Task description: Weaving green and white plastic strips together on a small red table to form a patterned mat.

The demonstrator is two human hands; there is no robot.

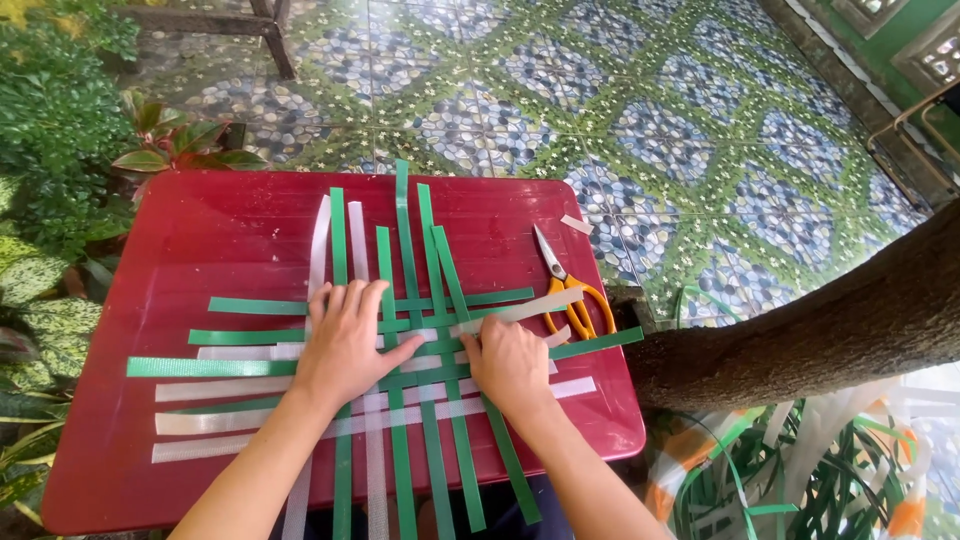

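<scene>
Green and white plastic strips [400,370], light, springy and likely slippery, lie half-woven under both hands: left hand [345,345] presses flat, fingers spread; right hand [510,365] pinches a white strip [520,310] near its crossing.

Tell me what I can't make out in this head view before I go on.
- Strip crossings in the middle: covered by the left hand and right hand.
- Near ends of the green strips: cut off by the bottom edge.
- Scissors: one handle loop partly under a white strip.
- Near edge of the red table: partly hidden by the forearms.
</scene>
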